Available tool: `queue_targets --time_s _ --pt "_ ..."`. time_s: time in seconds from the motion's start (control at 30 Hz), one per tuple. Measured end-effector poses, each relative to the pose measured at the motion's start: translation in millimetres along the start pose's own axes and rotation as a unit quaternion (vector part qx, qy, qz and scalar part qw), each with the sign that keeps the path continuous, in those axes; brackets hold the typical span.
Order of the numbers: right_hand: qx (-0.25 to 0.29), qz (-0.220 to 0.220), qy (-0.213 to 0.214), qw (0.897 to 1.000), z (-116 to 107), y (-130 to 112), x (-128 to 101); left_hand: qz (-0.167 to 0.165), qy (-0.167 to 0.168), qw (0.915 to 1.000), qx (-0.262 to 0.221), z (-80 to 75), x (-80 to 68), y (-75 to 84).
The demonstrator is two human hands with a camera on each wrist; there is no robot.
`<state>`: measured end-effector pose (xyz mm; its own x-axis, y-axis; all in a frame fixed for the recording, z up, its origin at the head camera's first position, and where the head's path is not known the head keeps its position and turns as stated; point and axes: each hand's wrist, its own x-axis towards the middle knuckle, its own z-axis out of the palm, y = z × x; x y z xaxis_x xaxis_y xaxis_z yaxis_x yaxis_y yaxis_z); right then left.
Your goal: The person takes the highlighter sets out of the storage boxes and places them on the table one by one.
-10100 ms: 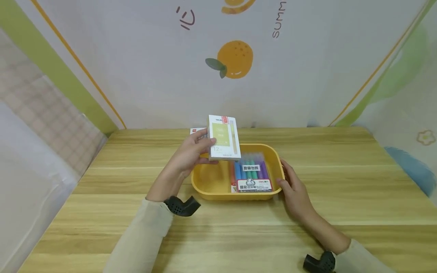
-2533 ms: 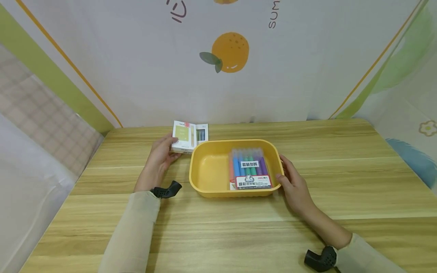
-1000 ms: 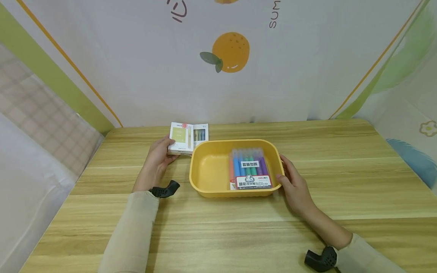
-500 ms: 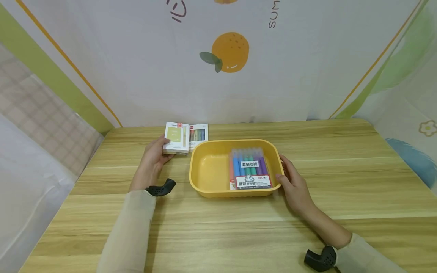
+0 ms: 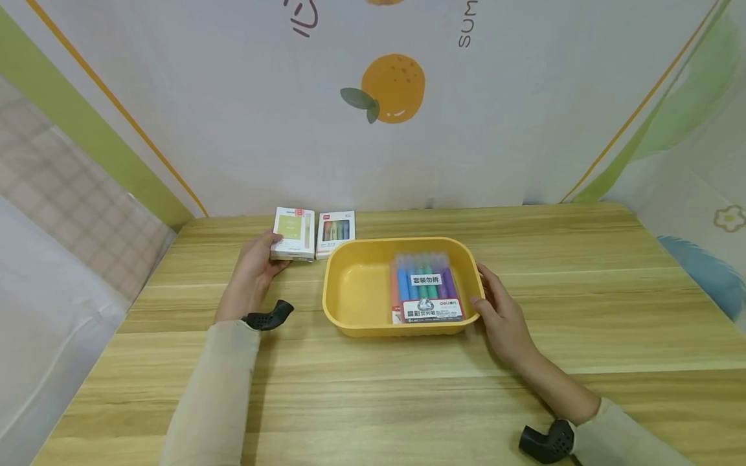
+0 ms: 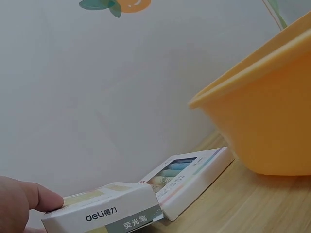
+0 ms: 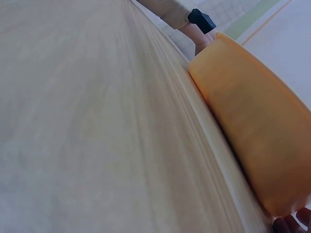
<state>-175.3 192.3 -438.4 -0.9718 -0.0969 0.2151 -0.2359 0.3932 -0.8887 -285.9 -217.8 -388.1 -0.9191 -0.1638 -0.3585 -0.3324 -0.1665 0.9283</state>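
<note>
The table [image 5: 408, 401] carries everything, and between the two hands sits the yellow tray [image 5: 355, 294], with a clear pack of markers [image 5: 425, 288] lying in the half nearer the right hand. The right hand [image 5: 501, 314] is laid against that tray's end wall, fingers only gently curved along the rim, so the tray is steadied rather than gripped. Beyond the tray's far corner, at the left hand's fingertips, the white and green box [image 5: 293, 224] is held by its near end, thumb on top and fingers underneath, low over the table. Just beside it, on the side toward the tray, a second small box [image 5: 335, 226] lies flat. The step in hand is judged to be the setting-down of the white and green box. A gentle release is called for next, with the neighbouring box left undisturbed.
</note>
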Motion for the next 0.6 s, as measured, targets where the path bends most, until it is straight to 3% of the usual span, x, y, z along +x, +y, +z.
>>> queue_targets --time_s 0.6 --pt "-0.004 0.003 0.006 1.0 0 0 1 0.003 -0.006 0.9987 0.051 3.7 13.7 1.1"
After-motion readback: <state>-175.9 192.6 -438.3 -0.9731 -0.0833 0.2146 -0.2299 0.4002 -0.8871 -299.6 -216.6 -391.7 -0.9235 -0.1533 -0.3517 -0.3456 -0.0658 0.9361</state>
